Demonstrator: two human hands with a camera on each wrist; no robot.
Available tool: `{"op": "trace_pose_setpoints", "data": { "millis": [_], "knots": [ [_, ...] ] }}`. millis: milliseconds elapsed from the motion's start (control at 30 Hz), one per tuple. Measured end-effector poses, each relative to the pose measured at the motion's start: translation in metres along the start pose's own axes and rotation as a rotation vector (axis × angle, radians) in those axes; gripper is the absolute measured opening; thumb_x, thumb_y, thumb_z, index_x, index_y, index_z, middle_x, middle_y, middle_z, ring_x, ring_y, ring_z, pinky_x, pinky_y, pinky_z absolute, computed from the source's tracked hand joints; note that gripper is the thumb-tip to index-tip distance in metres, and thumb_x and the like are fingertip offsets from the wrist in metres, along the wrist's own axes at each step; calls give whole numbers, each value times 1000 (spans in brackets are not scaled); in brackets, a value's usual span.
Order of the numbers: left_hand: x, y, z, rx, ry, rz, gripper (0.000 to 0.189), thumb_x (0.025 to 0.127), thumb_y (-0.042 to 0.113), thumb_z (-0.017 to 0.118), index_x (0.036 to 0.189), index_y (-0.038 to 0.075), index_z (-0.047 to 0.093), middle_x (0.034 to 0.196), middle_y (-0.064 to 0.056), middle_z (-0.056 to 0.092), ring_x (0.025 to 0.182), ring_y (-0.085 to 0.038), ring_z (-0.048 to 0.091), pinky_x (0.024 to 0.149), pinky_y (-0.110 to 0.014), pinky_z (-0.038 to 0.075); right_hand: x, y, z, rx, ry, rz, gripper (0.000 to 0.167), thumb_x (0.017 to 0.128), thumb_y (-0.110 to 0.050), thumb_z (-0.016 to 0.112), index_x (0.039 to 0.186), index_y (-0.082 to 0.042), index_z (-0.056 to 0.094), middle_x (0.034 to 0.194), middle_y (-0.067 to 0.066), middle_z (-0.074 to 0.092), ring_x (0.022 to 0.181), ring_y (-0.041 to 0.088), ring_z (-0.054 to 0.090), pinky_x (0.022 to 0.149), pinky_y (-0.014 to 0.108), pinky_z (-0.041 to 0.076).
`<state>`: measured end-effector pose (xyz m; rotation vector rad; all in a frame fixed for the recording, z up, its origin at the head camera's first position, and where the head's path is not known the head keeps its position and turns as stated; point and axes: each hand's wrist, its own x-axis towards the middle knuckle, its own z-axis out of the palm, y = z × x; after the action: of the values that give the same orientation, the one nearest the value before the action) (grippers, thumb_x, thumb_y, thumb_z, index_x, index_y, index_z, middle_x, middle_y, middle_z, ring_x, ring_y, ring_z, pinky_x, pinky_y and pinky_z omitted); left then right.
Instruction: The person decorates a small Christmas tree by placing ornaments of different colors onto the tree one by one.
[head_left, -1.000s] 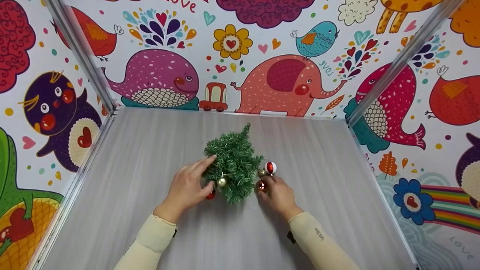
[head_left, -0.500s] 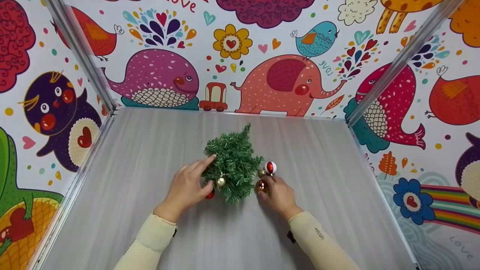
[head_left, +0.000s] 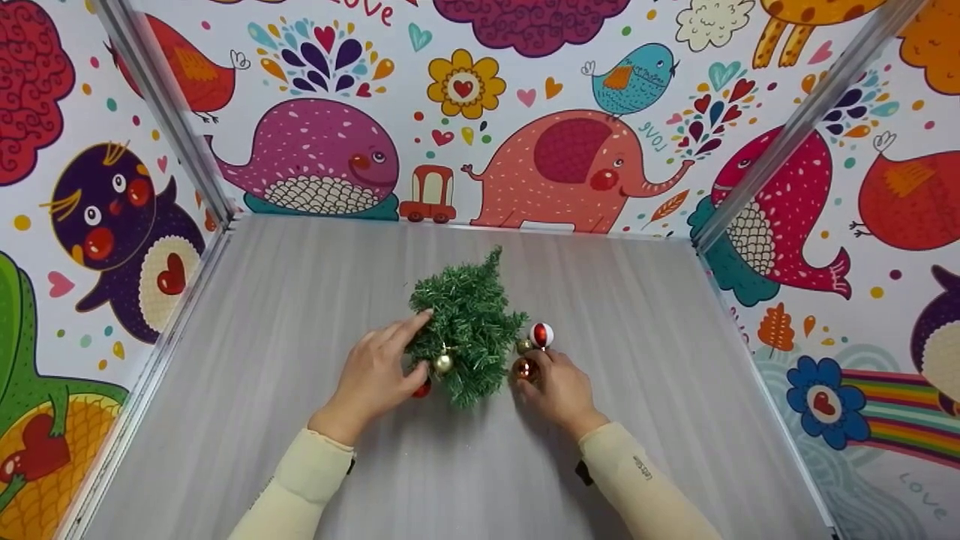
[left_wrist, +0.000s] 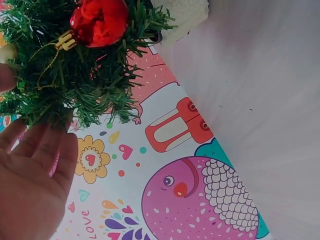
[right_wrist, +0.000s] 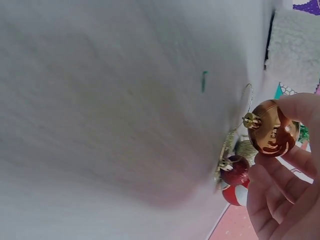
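A small green tinsel Christmas tree (head_left: 469, 319) stands mid-table. My left hand (head_left: 371, 367) is at its left side, fingers extended and their tips among the branches; the thumb lies near the front. A gold bauble (head_left: 444, 363) hangs on the tree's front, and a shiny red bauble (left_wrist: 102, 22) is on its left. Right of the tree, my right hand (head_left: 561, 386) pinches a copper-coloured bauble (right_wrist: 274, 130) between thumb and fingers. Its gold cap and string loop point away from the palm.
Just beyond my right hand are a red-and-white bauble (head_left: 541, 334), a gold bauble (head_left: 524, 346) and a dark red one (right_wrist: 236, 171). The tree has a white fuzzy base (left_wrist: 180, 20). Cartoon-printed walls (head_left: 465, 150) border the grey table (head_left: 300, 300).
My right hand and the copper-coloured bauble have shifted very slightly toward the back. The left hand and tree look almost still.
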<state>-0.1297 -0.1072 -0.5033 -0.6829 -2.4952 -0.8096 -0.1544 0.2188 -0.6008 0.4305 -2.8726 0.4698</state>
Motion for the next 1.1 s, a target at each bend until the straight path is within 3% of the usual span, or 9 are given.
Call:
{"op": "trace_pose_setpoints", "data": {
  "millis": [300,667,900,1100],
  "knots": [
    [0,2,0,2,-5,-14,70,81,18,75,146,15,51,120,-9,68,100,-30,66,87,-46,52,-2,-7,-21,94,86,1,47,83,-35,78,122,-14,65,110,5,66,96,22,65,74,45,55],
    [-1,3,1,-8,-3,-22,71,81,18,75,147,15,49,122,-11,67,105,-31,65,91,-48,50,-12,-23,-53,304,234,-22,41,83,-29,80,120,-17,66,98,-8,66,83,11,63,65,30,52],
    [0,4,2,-7,6,-19,70,81,17,76,146,13,50,122,-12,67,106,-32,65,93,-49,49,-14,-36,-69,391,264,-58,43,83,-25,81,122,-16,65,97,-10,66,83,16,65,65,30,53],
    [-1,4,2,-7,7,-9,69,82,17,75,146,12,50,123,-11,67,107,-31,64,92,-48,50,-13,-47,-77,458,316,-116,46,83,-25,82,124,-15,64,98,-11,65,84,11,62,63,32,53]
  ]
}}
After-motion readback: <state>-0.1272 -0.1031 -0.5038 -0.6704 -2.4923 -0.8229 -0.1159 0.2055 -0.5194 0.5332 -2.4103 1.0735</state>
